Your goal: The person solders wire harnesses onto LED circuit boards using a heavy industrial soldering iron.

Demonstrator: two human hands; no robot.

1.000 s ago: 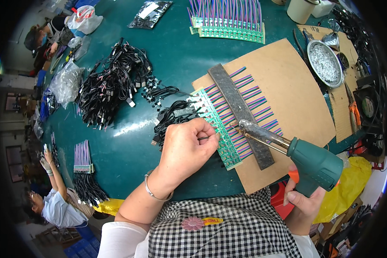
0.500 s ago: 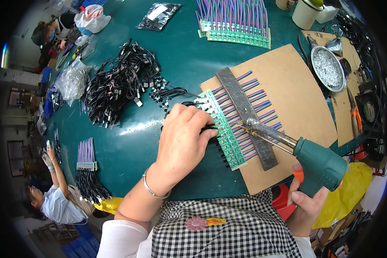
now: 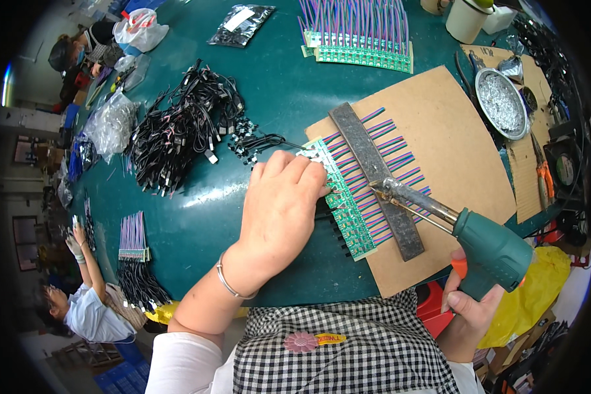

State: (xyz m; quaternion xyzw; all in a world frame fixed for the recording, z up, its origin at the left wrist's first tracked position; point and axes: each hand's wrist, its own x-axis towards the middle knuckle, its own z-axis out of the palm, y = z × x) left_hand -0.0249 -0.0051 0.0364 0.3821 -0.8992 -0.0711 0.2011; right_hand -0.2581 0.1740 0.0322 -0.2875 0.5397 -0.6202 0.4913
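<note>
My right hand (image 3: 471, 307) is wrapped around the handle of a green soldering gun (image 3: 496, 253) with an orange trigger. Its tip rests over a dark flat metal bar (image 3: 377, 174). That bar lies across striped wires (image 3: 400, 157) fanning rightward from a green circuit board strip (image 3: 348, 210). Bent over the strip's left edge, my left hand (image 3: 279, 207) has its fingers curled and pressed together. Whatever they pinch is hidden beneath them. Black cable ends poke out along the strip's left side below that hand. A brown cardboard sheet (image 3: 453, 164) lies under the wires.
A heap of black cables (image 3: 187, 125) lies left on the green table (image 3: 269, 65). More wired boards (image 3: 364, 58) sit at the back. A metal dish of silvery bits (image 3: 501, 105) and orange-handled pliers (image 3: 545, 180) are at right. A co-worker (image 3: 92, 312) is at far left.
My left hand has shifted slightly up, its fingers now curled over and hiding the black leads seen earlier. The soldering gun's tip has moved slightly up; my right hand keeps its hold.
</note>
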